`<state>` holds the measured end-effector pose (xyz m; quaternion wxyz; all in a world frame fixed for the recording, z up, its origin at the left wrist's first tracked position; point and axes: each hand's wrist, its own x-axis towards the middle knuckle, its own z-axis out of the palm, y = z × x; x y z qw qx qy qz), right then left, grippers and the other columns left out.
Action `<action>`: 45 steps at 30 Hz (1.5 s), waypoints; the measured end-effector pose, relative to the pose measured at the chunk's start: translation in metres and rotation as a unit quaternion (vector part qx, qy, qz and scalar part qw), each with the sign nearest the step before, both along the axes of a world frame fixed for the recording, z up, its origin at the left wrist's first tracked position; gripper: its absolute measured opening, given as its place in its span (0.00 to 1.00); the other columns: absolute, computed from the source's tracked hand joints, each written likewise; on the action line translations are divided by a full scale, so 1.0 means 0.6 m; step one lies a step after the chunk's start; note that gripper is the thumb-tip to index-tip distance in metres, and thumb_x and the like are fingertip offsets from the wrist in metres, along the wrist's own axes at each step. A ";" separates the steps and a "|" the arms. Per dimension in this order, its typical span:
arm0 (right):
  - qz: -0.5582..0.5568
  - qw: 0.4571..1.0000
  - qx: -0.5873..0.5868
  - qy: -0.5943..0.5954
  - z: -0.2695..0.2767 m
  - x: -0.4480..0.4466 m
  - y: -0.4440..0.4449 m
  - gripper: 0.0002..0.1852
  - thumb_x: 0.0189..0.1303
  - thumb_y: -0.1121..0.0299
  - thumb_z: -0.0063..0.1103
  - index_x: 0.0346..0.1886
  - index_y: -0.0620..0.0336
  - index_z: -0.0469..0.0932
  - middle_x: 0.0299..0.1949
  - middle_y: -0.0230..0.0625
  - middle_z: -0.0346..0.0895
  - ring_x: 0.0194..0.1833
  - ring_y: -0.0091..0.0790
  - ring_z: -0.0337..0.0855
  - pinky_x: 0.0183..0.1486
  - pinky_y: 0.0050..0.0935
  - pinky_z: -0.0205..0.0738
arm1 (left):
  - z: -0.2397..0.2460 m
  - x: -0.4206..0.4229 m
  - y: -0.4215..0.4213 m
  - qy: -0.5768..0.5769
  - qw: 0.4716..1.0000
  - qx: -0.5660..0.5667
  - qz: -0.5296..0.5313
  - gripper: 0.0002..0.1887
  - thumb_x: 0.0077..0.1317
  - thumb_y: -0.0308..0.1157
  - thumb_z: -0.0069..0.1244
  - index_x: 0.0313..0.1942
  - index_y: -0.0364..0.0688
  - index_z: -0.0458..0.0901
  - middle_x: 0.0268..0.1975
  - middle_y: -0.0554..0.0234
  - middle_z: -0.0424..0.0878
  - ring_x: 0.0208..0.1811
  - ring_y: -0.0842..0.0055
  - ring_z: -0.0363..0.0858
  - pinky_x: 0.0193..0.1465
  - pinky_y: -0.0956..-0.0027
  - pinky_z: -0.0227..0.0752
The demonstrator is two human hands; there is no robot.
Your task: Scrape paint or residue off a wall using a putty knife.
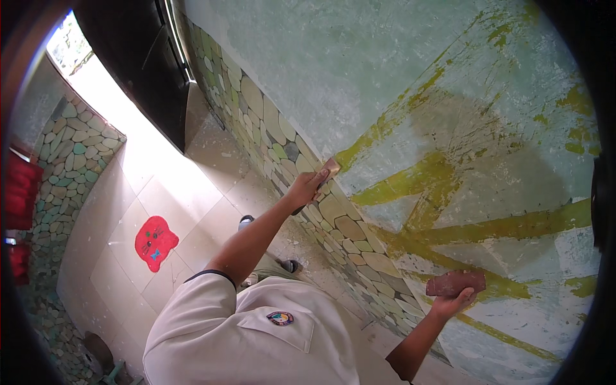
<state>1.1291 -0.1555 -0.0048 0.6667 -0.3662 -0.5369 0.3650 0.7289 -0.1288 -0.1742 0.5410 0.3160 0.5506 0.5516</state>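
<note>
My left hand (308,187) grips a scraper (332,166) with a broad metal blade and a dark handle end. Its blade meets the painted wall (298,62) just above the stone border, at the lower end of a yellow-green painted stripe (358,149). In my right hand (451,304) is a reddish-brown block (455,284), which looks like sandpaper folded or wrapped round a pad. It lies against or close to the wall over another yellow-green stripe; contact cannot be made out. Scratches and pale worn patches cover the pale green paint around the stripes.
Flat stones (346,228) clad the wall's lower part. A dark door (139,62) stands beside a bright doorway. The tiled floor (130,221) bears a red cat-shaped mat or painting (155,243) and pale specks. Red cloth (21,187) hangs at the far left.
</note>
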 end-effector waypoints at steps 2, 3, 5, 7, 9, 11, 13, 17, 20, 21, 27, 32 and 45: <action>-0.024 1.000 -0.004 0.018 -0.001 0.000 0.000 0.33 0.53 0.47 0.63 0.53 0.60 0.65 0.45 0.39 0.70 0.42 0.39 0.74 0.41 0.39 0.75 | -0.013 -0.001 -0.025 0.003 1.000 -0.016 -0.012 0.29 0.69 0.53 0.38 0.16 0.39 0.68 0.11 0.70 0.65 0.11 0.84 0.65 0.14 0.77 0.58; -0.024 1.000 -0.003 0.019 -0.001 -0.002 0.000 0.33 0.53 0.47 0.63 0.53 0.60 0.65 0.45 0.39 0.70 0.42 0.39 0.74 0.41 0.39 0.75 | -0.018 -0.001 -0.033 0.006 0.999 -0.032 -0.021 0.29 0.69 0.53 0.38 0.16 0.39 0.68 0.11 0.70 0.65 0.11 0.84 0.65 0.14 0.77 0.58; -0.026 1.000 0.000 0.010 0.000 -0.008 0.000 0.32 0.56 0.47 0.60 0.53 0.62 0.63 0.46 0.40 0.70 0.41 0.38 0.75 0.42 0.37 0.74 | -0.035 0.001 -0.029 0.016 0.999 -0.031 -0.029 0.29 0.69 0.54 0.38 0.16 0.40 0.68 0.10 0.70 0.65 0.11 0.84 0.65 0.14 0.77 0.58; -0.021 1.000 0.001 0.002 0.002 -0.010 0.000 0.32 0.56 0.47 0.60 0.53 0.62 0.63 0.46 0.40 0.70 0.41 0.37 0.75 0.42 0.37 0.74 | -0.027 -0.001 -0.018 0.024 0.998 -0.035 -0.037 0.30 0.69 0.54 0.38 0.16 0.40 0.68 0.10 0.70 0.65 0.11 0.84 0.65 0.15 0.77 0.58; -0.014 1.000 0.004 -0.007 0.004 -0.011 0.001 0.32 0.56 0.46 0.60 0.53 0.63 0.63 0.45 0.40 0.70 0.41 0.37 0.75 0.43 0.37 0.74 | 0.004 0.002 0.025 0.000 0.999 0.022 -0.038 0.29 0.68 0.54 0.38 0.16 0.40 0.69 0.11 0.70 0.66 0.11 0.84 0.66 0.14 0.77 0.58; -0.018 1.000 0.006 -0.007 0.004 -0.009 0.001 0.32 0.56 0.46 0.59 0.53 0.63 0.64 0.45 0.40 0.70 0.41 0.36 0.75 0.42 0.36 0.74 | 0.016 -0.001 0.019 -0.003 0.999 0.010 -0.034 0.29 0.68 0.54 0.38 0.18 0.40 0.69 0.11 0.69 0.66 0.11 0.84 0.65 0.14 0.77 0.59; -0.025 1.000 0.004 -0.005 0.007 -0.017 -0.001 0.32 0.56 0.46 0.59 0.52 0.63 0.64 0.44 0.39 0.70 0.40 0.36 0.75 0.42 0.36 0.74 | 0.014 -0.009 0.006 -0.004 0.999 -0.003 -0.033 0.28 0.69 0.54 0.38 0.19 0.40 0.70 0.12 0.69 0.67 0.10 0.84 0.65 0.14 0.78 0.59; -0.019 1.000 0.010 -0.010 0.007 -0.014 0.001 0.31 0.57 0.47 0.59 0.52 0.63 0.64 0.43 0.38 0.70 0.39 0.36 0.75 0.41 0.35 0.74 | -0.011 -0.015 -0.041 0.015 0.998 -0.030 -0.050 0.28 0.68 0.55 0.38 0.20 0.41 0.70 0.13 0.69 0.67 0.11 0.84 0.65 0.14 0.77 0.60; -0.010 1.000 0.009 0.010 0.004 -0.014 0.002 0.31 0.56 0.47 0.60 0.52 0.63 0.64 0.44 0.39 0.70 0.39 0.36 0.76 0.42 0.36 0.75 | -0.033 -0.012 -0.067 0.006 0.997 -0.058 -0.046 0.28 0.68 0.56 0.38 0.19 0.41 0.70 0.13 0.68 0.67 0.11 0.83 0.65 0.14 0.77 0.60; -0.011 1.000 0.011 0.012 -0.001 -0.009 0.003 0.31 0.56 0.47 0.60 0.52 0.63 0.64 0.44 0.39 0.70 0.39 0.36 0.76 0.42 0.36 0.75 | -0.035 -0.011 -0.073 0.006 0.996 -0.074 -0.041 0.29 0.68 0.56 0.37 0.19 0.41 0.69 0.12 0.68 0.67 0.11 0.83 0.65 0.14 0.77 0.60; -0.046 0.997 -0.004 0.060 -0.012 -0.007 0.002 0.32 0.53 0.49 0.64 0.54 0.58 0.65 0.47 0.38 0.71 0.42 0.37 0.75 0.42 0.38 0.76 | -0.018 -0.004 -0.099 0.009 0.993 -0.101 -0.058 0.33 0.68 0.61 0.31 0.18 0.41 0.69 0.12 0.66 0.68 0.10 0.81 0.66 0.15 0.77 0.61; 0.009 0.999 0.038 0.005 -0.019 0.008 0.009 0.29 0.56 0.52 0.62 0.54 0.61 0.65 0.47 0.38 0.71 0.44 0.37 0.75 0.45 0.37 0.75 | -0.012 0.000 -0.122 -0.117 0.980 -0.089 -0.132 0.36 0.67 0.63 0.24 0.17 0.41 0.69 0.11 0.65 0.67 0.10 0.81 0.65 0.14 0.75 0.59; 0.243 0.891 -0.069 -0.377 -0.009 -0.234 -0.040 0.15 0.49 0.68 0.69 0.39 0.62 0.77 0.31 0.36 0.79 0.33 0.30 0.78 0.38 0.28 0.71 | 0.139 0.129 -0.159 -0.131 0.928 0.112 -0.330 0.24 0.67 0.40 0.48 0.58 0.36 0.66 0.40 0.68 0.77 0.36 0.90 0.71 0.35 0.81 0.66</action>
